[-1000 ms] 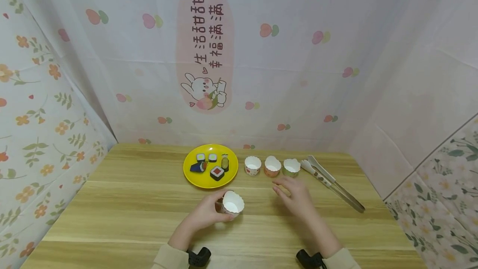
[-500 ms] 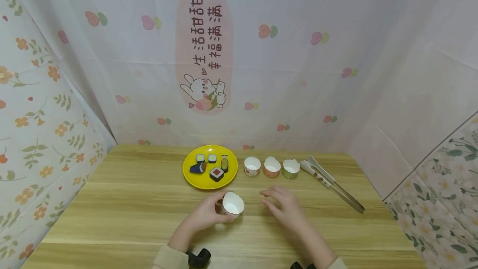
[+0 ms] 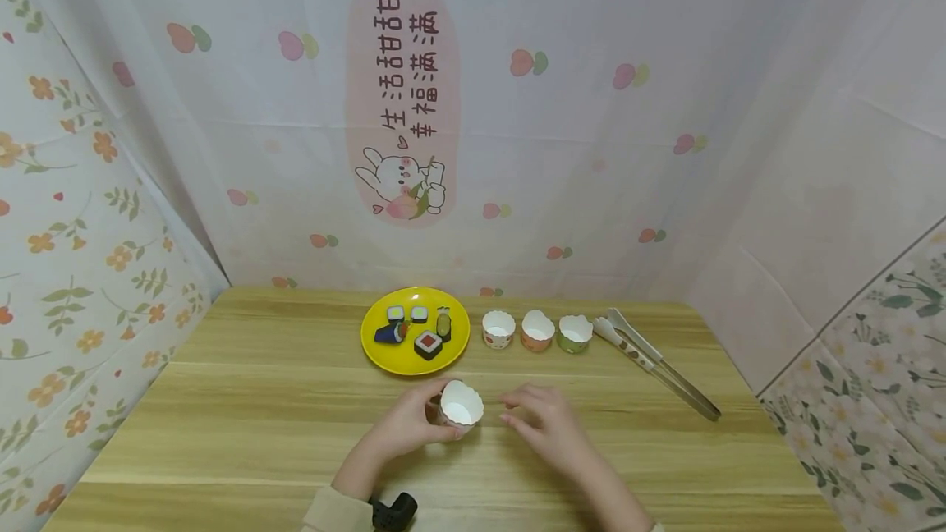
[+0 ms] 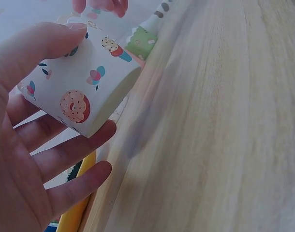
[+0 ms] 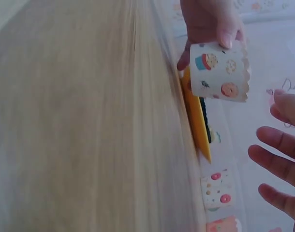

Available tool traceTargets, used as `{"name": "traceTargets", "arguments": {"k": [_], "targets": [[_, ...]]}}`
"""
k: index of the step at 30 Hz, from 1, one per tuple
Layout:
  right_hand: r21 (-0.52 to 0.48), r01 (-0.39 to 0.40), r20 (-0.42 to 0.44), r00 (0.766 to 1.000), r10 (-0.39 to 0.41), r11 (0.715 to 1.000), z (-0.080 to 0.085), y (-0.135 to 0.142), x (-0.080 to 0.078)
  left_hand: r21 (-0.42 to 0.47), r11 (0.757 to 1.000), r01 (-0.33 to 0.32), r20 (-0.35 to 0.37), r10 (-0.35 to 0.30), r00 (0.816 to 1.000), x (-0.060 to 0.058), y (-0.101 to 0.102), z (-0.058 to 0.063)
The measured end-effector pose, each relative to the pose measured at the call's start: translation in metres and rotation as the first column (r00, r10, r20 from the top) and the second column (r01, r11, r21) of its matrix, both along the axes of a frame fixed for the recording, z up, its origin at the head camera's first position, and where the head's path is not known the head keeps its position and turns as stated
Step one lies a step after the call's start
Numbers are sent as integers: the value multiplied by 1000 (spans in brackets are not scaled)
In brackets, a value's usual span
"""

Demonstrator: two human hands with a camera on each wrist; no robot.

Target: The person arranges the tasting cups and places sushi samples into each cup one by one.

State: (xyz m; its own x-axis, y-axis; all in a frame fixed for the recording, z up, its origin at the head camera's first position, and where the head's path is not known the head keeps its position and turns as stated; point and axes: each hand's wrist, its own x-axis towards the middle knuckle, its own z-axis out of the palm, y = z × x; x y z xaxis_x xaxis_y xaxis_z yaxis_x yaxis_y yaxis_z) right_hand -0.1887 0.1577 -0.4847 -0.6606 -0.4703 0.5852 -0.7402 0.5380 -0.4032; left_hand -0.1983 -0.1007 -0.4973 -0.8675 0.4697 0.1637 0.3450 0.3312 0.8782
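My left hand (image 3: 405, 425) grips a white paper baking cup (image 3: 461, 407) with a scalloped rim, thumb on one side and fingers on the other. Donut and cupcake prints show on the cup's wall (image 4: 89, 77) in the left wrist view, where its base is raised off the wood. To the right of the cup, my right hand (image 3: 550, 429) holds nothing. Its thumb and fingers (image 5: 278, 166) are spread and point toward the cup, with a gap between.
A yellow plate (image 3: 380, 361) with several toy sushi pieces stands behind my left hand. Right of it are three paper cups: white (image 3: 498, 330), orange (image 3: 537, 332) and green (image 3: 575, 334). Metal tongs (image 3: 658, 364) lie at the far right. A printed cloth (image 3: 591, 146) hangs behind the table.
My right hand has moved left and nearer to me, away from the row of cups and toward the held cup. The left hand and its cup stay in place.
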Motion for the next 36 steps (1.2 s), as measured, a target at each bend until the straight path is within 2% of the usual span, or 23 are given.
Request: {"name": "traceTargets", "arguments": {"k": [11,18,24,36], "targets": [[31,-61,31,998,60,998,-4,-12,2,27,999,29,-26,-28,999,0,0,0],[57,-59,81,995,54,997,-2,-18,2,38,998,42,-32,-41,999,0,1,-1],[45,-100,73,993,96,994,-4,-20,2,33,998,54,-15,-54,998,1,3,-1],[89,-74,61,996,69,993,-5,-21,3,30,998,59,-1,-59,998,3,4,0]]}}
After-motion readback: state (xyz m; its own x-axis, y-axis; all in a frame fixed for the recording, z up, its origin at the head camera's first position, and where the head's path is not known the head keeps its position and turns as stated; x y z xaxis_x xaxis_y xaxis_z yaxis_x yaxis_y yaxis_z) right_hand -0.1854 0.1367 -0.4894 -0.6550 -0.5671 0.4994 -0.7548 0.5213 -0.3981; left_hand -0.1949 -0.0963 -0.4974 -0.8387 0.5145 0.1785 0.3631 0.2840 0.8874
